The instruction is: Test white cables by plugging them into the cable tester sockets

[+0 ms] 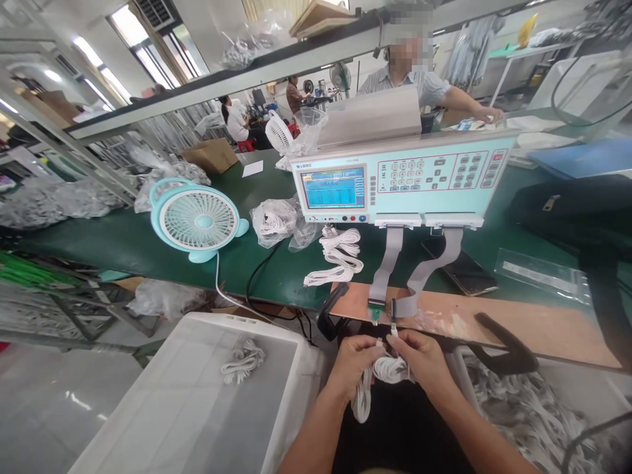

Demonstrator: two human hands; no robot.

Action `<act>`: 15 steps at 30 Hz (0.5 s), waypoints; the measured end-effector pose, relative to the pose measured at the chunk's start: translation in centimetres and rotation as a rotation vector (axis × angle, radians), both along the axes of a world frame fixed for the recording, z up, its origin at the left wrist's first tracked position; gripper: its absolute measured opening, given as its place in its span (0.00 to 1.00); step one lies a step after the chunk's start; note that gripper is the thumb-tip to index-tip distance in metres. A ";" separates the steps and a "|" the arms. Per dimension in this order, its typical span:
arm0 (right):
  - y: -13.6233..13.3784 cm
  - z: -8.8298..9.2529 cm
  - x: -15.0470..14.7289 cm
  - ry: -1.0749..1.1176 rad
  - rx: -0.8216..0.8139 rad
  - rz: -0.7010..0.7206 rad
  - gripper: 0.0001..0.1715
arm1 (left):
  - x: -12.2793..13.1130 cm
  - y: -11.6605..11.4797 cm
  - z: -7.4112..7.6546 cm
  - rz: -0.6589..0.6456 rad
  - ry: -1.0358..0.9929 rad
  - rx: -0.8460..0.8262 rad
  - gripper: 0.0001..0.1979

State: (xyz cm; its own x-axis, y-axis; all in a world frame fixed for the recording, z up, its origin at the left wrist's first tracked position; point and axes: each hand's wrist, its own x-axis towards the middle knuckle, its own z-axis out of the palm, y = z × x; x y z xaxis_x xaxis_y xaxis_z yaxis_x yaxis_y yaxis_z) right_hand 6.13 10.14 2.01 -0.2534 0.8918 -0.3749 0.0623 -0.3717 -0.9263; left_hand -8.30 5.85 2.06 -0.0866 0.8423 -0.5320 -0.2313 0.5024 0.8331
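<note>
In the head view a white coiled cable (391,370) hangs between my hands, another loop of it drooping below my left fingers. My left hand (356,361) pinches one cable end just below the small green adapter board (376,313); a narrow gap seems to part them. Closed around the other cable end, my right hand (419,355) is at the second adapter (394,309). Whether that plug is fully seated I cannot tell. Grey ribbon cables (388,263) lead from both adapters up to the turquoise tester (405,178), whose screen is lit.
A turquoise fan (197,220) stands left on the green table (237,270). Folded white cables (340,253) lie before the tester. One cable bundle (243,361) is inside the white bin (192,388); many fill the right bin (533,415). A phone (464,271) lies behind the wooden board (538,322). A co-worker (429,85) sits opposite.
</note>
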 end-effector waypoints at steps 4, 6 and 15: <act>0.0 0.2 -0.4 0.136 -0.147 -0.034 0.25 | -0.5 0.2 0.2 -0.158 0.188 0.095 0.17; -0.1 0.0 -0.7 0.212 -0.229 -0.077 0.25 | -0.6 0.4 0.1 -0.150 0.176 0.084 0.17; -0.2 -0.5 -1.3 0.272 -0.235 -0.136 0.25 | 0.6 1.0 -0.3 0.118 0.117 0.207 0.14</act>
State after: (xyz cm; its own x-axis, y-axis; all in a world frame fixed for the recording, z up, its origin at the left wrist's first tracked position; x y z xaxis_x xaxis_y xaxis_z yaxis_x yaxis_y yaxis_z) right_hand 4.85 9.91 1.54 -0.2569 0.8219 -0.5084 -0.2384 -0.5637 -0.7908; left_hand -7.74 6.86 1.79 -0.2420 0.9125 -0.3300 -0.1740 0.2938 0.9399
